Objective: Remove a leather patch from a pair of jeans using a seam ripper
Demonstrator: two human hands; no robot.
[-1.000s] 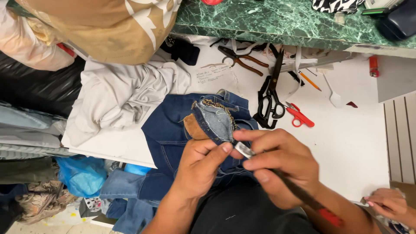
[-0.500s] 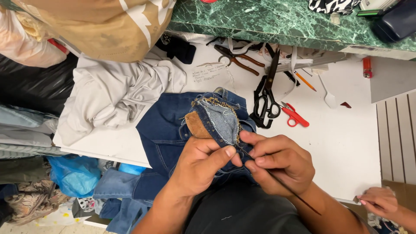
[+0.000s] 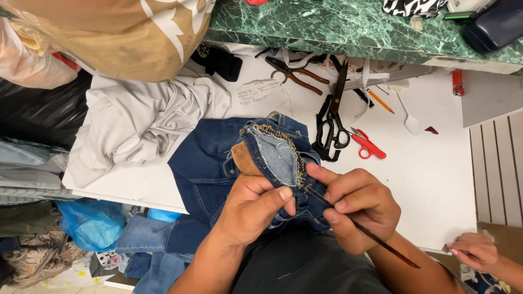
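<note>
Head view, nearest parts first. The left hand (image 3: 256, 209) is curled, its thumb pressed against the folded waistband of the blue jeans (image 3: 218, 169), pinching the cloth at the seam. Just beside it, at 3 o'clock, the right hand (image 3: 357, 209) is closed around a thin dark tool (image 3: 376, 239), whose tip meets the frayed seam between the two hands and whose handle runs out toward 4 o'clock. The jeans lie at the near edge of the white table (image 3: 436, 163), waistband turned inside out to show a tan patch, legs hanging off the edge toward 7 o'clock. At 4 o'clock, in the corner, another person's hand (image 3: 476, 250) rests at the table's edge, fingers loosely bent. Beyond the jeans, at 1 o'clock, lie large black scissors (image 3: 333, 122) with small red snips (image 3: 368, 146) just beside them. At 10 o'clock a crumpled pale grey garment (image 3: 136, 125) lies touching the jeans. Farther off, at 12 o'clock, brown-handled pliers (image 3: 297, 73) and an orange pencil (image 3: 379, 100) lie near a green marble counter (image 3: 338, 24).
</note>
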